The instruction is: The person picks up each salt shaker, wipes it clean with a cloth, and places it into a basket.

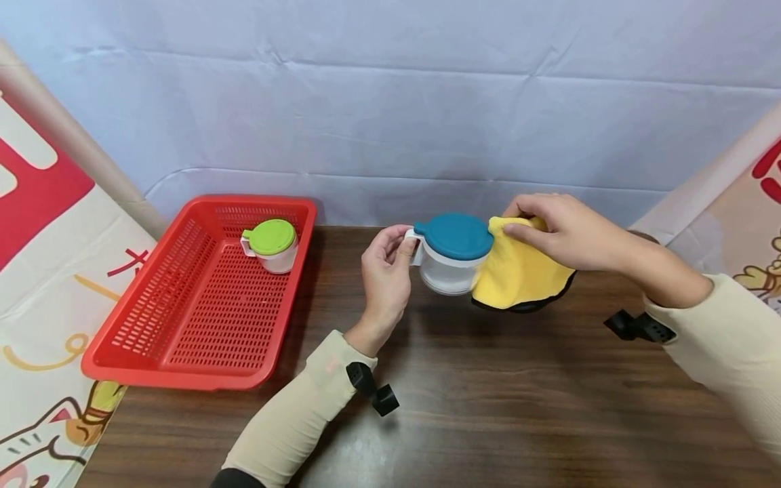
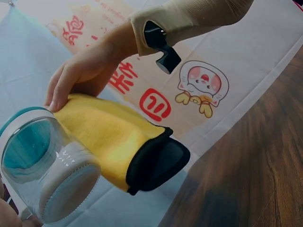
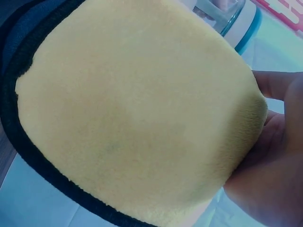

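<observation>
A clear jar [image 1: 450, 271] with a blue lid [image 1: 459, 236] is held above the table by its white handle, which my left hand [image 1: 389, 268] pinches between thumb and fingers. Against the jar's right side hangs a yellow cloth [image 1: 518, 268] with a black edge, and my right hand [image 1: 564, 230] pinches its top. Seen from the left wrist, the cloth [image 2: 109, 137] touches or overlaps the jar's [image 2: 52, 170] far side. The right wrist view is mostly filled by the cloth [image 3: 142, 109], with part of the jar [image 3: 218, 12] behind it.
A red perforated basket [image 1: 281, 339] stands on the wooden table [image 1: 488, 407] to the left. Inside it, near the back right corner, sits a smaller jar with a green lid [image 1: 272, 236]. A pale cloth backdrop [image 1: 390, 122] rises behind the table.
</observation>
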Available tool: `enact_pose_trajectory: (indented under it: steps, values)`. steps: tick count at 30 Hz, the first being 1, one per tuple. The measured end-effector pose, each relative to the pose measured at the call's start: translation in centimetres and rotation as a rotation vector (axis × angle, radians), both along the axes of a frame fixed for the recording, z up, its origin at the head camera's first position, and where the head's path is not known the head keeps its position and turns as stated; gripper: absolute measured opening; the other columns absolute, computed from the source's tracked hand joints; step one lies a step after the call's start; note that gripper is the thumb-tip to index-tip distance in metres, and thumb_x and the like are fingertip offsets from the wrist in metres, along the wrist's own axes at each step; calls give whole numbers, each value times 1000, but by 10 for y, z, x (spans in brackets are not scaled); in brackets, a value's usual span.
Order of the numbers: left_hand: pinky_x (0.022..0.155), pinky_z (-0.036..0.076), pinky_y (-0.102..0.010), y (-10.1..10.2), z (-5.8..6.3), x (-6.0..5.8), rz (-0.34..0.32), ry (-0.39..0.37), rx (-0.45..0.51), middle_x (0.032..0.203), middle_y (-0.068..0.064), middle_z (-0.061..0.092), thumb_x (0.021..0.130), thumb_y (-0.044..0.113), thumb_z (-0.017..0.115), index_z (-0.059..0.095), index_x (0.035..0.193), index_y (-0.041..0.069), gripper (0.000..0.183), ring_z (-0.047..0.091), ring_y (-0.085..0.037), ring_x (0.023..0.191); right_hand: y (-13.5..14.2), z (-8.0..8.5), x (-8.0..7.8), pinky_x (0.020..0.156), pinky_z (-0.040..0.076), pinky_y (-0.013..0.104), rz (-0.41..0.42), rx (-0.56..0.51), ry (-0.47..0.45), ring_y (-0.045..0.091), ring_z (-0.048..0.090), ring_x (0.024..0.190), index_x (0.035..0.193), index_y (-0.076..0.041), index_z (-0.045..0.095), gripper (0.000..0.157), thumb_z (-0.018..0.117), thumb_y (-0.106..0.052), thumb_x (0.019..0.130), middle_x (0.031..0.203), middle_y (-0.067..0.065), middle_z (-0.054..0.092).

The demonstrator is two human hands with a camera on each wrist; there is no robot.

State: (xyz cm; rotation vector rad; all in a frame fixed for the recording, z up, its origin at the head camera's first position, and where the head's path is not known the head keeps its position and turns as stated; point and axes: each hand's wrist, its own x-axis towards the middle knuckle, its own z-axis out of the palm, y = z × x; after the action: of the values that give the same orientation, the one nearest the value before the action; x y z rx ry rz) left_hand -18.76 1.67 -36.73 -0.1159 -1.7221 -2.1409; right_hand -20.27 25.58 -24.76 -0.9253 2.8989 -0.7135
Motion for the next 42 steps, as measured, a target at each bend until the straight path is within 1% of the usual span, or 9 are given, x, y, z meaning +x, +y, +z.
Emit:
enact_pose_trajectory:
  steps: [4,8,10,15,20,27,33,38,42]
  values:
    - [88,57,-29,0,0,0,-4,-5,-7,107,-19,71,99,1,64,67,113,-7,17,68,-18,96,2,5,5,65,41,27,6,-11,-19,14,51,75,101,-21,72,9,64,-16,102,91,-7,66]
    - [88,57,-29,0,1,-1,-7,-8,-8,106,-20,71,99,1,65,67,113,-7,17,68,-19,96,8,12,7,64,41,26,19,-15,-14,14,50,78,102,-22,72,10,64,-15,102,94,-6,64]
    - [87,56,-29,0,1,-1,-9,-10,-8,106,-19,71,98,1,65,67,112,-7,17,68,-18,96,12,16,6,63,41,26,12,-14,-2,15,50,78,103,-21,72,10,65,-14,101,94,-5,64]
    - [86,56,-27,1,1,-1,-14,-11,-8,105,-20,71,98,0,64,67,113,-8,17,67,-17,94,22,26,-3,60,42,27,-40,13,37,15,50,77,106,-17,73,10,66,-14,101,95,-1,63]
    - [86,57,-28,2,2,-1,-20,-8,-12,106,-20,71,98,-1,64,67,113,-8,17,68,-17,94,29,32,-17,65,39,27,-62,37,98,15,47,85,113,-14,74,16,66,-13,100,102,3,64]
    - [87,56,-28,4,3,0,-34,-7,-10,106,-21,70,98,-1,64,67,113,-9,17,68,-16,94,18,32,-38,62,34,31,-5,73,199,19,40,77,115,-10,75,18,68,-9,99,96,4,64]
    - [87,56,-27,6,1,0,-41,-8,-18,106,-20,71,98,1,65,67,113,-8,17,68,-17,94,-5,29,-52,67,33,36,54,55,173,21,42,82,117,-8,74,20,68,-7,98,106,8,70]
    - [86,56,-26,7,0,1,-41,-11,-7,105,-21,71,98,-1,65,67,112,-9,17,68,-16,93,-26,20,-61,73,36,40,154,23,153,25,48,90,115,-7,74,19,69,-5,97,114,11,71]
    - [86,56,-26,7,1,1,-43,-14,-3,105,-20,71,98,0,66,67,112,-8,17,68,-15,93,-43,11,-65,78,36,43,243,-12,155,28,50,91,114,-6,74,18,68,-4,97,112,12,72]
